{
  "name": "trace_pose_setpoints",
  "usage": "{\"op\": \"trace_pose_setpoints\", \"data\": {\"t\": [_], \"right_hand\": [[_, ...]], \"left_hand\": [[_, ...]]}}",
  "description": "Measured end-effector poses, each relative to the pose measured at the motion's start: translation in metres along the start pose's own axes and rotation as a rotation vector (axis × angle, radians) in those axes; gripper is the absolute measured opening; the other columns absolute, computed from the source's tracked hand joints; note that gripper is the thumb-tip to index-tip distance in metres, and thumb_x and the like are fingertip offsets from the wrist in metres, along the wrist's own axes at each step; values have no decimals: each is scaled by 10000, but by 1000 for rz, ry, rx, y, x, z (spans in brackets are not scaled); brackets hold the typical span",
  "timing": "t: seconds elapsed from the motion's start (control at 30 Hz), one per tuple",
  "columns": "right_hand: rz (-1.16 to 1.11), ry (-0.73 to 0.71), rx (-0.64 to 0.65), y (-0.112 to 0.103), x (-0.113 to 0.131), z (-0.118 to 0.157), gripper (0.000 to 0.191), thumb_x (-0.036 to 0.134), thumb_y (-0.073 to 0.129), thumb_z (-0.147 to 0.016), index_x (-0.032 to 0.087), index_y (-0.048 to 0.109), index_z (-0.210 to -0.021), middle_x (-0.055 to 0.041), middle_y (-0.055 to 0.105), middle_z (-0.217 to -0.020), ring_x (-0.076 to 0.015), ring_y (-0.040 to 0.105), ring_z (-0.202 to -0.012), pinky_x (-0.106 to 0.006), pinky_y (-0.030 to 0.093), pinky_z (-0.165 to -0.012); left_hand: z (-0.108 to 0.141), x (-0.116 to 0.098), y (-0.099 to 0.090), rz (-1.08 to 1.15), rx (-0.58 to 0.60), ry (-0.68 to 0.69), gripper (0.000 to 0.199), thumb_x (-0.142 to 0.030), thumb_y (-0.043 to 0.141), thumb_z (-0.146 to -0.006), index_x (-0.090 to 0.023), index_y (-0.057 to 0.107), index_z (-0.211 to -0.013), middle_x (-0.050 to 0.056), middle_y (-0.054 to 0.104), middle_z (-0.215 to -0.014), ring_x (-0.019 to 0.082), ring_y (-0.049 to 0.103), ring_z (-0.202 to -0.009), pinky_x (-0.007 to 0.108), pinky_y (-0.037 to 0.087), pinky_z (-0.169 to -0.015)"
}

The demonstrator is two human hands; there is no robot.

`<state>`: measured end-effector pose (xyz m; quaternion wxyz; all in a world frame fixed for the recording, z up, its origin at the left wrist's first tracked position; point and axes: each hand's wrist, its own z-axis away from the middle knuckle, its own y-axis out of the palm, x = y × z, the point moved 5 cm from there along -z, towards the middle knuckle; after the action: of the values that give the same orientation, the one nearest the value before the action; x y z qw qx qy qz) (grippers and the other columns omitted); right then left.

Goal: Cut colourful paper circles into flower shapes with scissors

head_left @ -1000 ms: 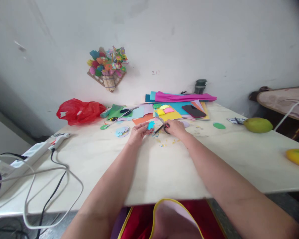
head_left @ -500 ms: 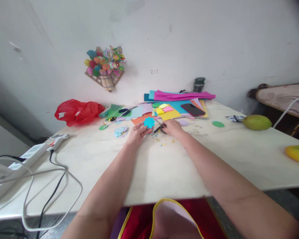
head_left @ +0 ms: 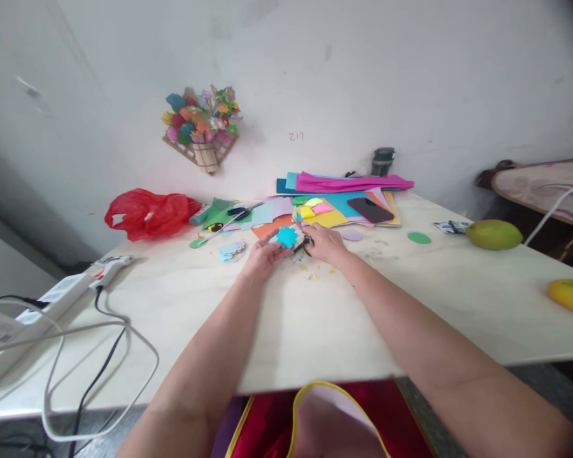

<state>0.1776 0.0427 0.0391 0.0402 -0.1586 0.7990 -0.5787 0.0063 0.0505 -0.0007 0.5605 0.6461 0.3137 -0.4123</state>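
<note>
My left hand (head_left: pixel 265 255) pinches a bright blue paper flower (head_left: pixel 287 237) with a scalloped edge. Just to its right, my right hand (head_left: pixel 323 243) is closed around scissors (head_left: pixel 306 241) with dark handles, whose blades reach up beside the flower's right edge. Tiny paper scraps (head_left: pixel 310 273) lie on the table below the two hands. A small pile of pale blue and lilac paper flowers (head_left: pixel 232 251) rests to the left of my left hand. Right of my right hand lies a lilac paper oval (head_left: pixel 351 235).
Coloured paper sheets (head_left: pixel 332 220), a phone (head_left: pixel 370 209) and a second pair of scissors (head_left: pixel 239 213) lie behind my hands. A red plastic bag (head_left: pixel 151 213) is at the left, above a power strip (head_left: pixel 62 296) with loose cables. A green mango (head_left: pixel 493 235) sits at the right.
My right hand and the scissors have shifted slightly left, closer to the blue flower. The flower has moved a little to the right, still in my left hand.
</note>
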Motion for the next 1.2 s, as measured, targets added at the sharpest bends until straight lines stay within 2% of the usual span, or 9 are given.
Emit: {"op": "trace_pose_setpoints", "data": {"t": [0.13, 0.3, 0.47, 0.6, 0.7, 0.83, 0.93, 1.03, 1.2], "right_hand": [[23, -39, 132, 7, 1, -1, 303, 255, 539, -899, 237, 745, -1120, -87, 717, -1214, -290, 650, -1139, -358, 495, -874], [-64, -21, -134, -3, -2, -2, 472, 278, 584, -892, 228, 612, -1360, -104, 634, -1367, -283, 597, -1212, -348, 497, -908], [-42, -211, -257, -8, 8, 2, 594, 187, 610, -860, 200, 531, -1449, -113, 489, -1526, -296, 492, -1304, -382, 470, -985], [-21, -329, -243, -10, 18, 4, 384, 146, 517, -923, 209, 692, -1260, -95, 588, -1439, -278, 530, -1233, -392, 446, -1009], [-90, -324, -243, -8, 20, 2, 313, 148, 491, -945, 210, 761, -1090, -96, 668, -1333, -262, 567, -1183, -379, 463, -980], [-403, -125, -288, 0, 11, -6, 205, 166, 551, -897, 191, 755, -910, -93, 749, -1111, -231, 646, -1052, -339, 499, -906], [-809, 97, -167, 15, 3, -11, 225, 230, 568, -868, 183, 641, -660, -40, 719, -728, -163, 642, -649, -274, 514, -666], [-1146, 155, -50, 21, 5, -10, 283, 255, 588, -821, 190, 546, -548, 11, 616, -536, -94, 495, -432, -214, 427, -492], [-1315, 159, 34, 19, 8, -6, 310, 288, 660, -747, 183, 517, -492, 33, 539, -422, -54, 382, -352, -181, 316, -400]], "left_hand": [[1, -1, 0, -6, -11, 5, 635, -32, 687, -720, -116, 543, -1332, 45, 750, -767, 173, 740, -686, 312, 617, -766], [-1, 0, -2, 5, -6, -2, 663, -45, 702, -706, -135, 544, -1343, 58, 771, -852, 180, 752, -731, 317, 618, -782], [-2, 2, -3, 11, -2, -22, 684, -43, 711, -696, -140, 545, -1353, 45, 769, -830, 160, 743, -701, 312, 616, -800], [-2, 3, -2, 2, 9, -30, 664, -39, 693, -689, -131, 561, -1333, 44, 774, -832, 160, 742, -685, 310, 613, -795], [-1, 2, 0, -6, 28, -23, 648, -50, 699, -686, -132, 573, -1316, 50, 782, -850, 176, 754, -732, 320, 600, -828], [-1, 2, 0, -13, 33, -62, 552, -208, 736, -741, -128, 599, -1270, 106, 787, -840, 253, 769, -844, 370, 580, -855], [-1, 1, -2, -29, 8, -77, 492, -374, 683, -795, -111, 626, -1208, 104, 762, -711, 277, 763, -745, 393, 585, -791], [0, -1, -3, -82, -22, -44, 450, -301, 660, -763, -92, 635, -1162, 64, 720, -607, 245, 730, -609, 351, 583, -698], [2, -2, -2, -150, -48, 7, 300, -209, 687, -686, -121, 650, -971, 9, 653, -509, 179, 648, -464, 273, 542, -567]]}}
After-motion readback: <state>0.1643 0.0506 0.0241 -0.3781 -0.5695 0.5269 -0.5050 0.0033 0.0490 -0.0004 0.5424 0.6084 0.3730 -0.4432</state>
